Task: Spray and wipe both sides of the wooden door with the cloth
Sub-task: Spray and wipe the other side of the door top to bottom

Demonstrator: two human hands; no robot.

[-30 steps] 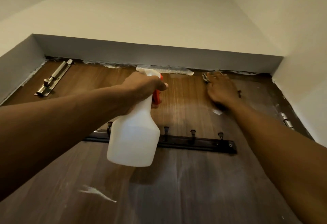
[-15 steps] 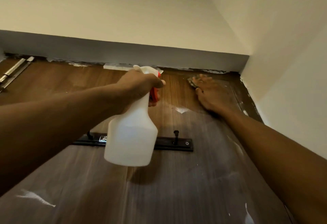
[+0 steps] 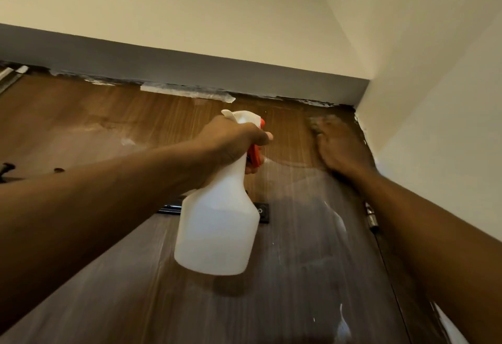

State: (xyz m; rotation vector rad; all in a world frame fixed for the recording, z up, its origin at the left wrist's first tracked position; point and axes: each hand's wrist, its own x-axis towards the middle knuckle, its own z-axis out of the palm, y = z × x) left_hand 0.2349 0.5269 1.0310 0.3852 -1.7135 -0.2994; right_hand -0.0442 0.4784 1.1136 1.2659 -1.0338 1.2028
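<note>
The left hand (image 3: 233, 140) is curled round the neck of a white translucent plastic spray bottle (image 3: 217, 229), a finger on its red trigger and the nozzle aimed at the door's upper part. The right hand (image 3: 339, 151), blurred, lies flat with fingers stretched out, pressing a small greyish cloth (image 3: 316, 123) against the brown wood-grain door (image 3: 81, 126) in its top right corner, just under the grey frame. Wet streaks show on the panel below, around the black metal hook rail (image 3: 263, 212) and near the steel hinge (image 3: 370, 217).

The step in hand looks like wiping the top band of this face. The next move probably calls for drawing the cloth along the top edge, with a fresh squirt ahead of it; the other face cannot be judged from here.
</note>
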